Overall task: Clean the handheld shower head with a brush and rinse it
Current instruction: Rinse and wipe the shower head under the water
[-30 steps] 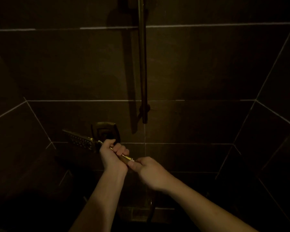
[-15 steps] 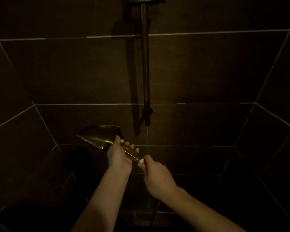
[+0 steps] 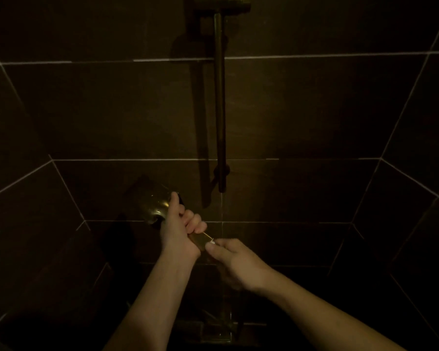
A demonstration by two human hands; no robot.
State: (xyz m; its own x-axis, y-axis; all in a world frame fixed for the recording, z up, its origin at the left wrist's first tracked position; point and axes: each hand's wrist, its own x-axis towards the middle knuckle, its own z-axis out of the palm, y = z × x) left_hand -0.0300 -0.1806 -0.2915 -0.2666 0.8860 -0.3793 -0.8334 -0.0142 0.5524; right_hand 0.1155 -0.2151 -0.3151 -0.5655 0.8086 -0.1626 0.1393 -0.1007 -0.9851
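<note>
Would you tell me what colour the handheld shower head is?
A shiny gold or brass tone; the handheld shower head shows best in the head view.

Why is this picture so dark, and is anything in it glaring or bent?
Head view: very dim, brownish light; small glints on the brass shower head; the rail casts a shadow leftward on the tiles; wide-angle lens bows grout lines at edges.

The frame is very dim with a warm brownish cast. Faint light falls on the centre; the corners sink to near black. The vertical rail (image 3: 219, 102) casts a shadow to its left. Grout lines bow towards the edges. Detail is soft throughout.
</note>
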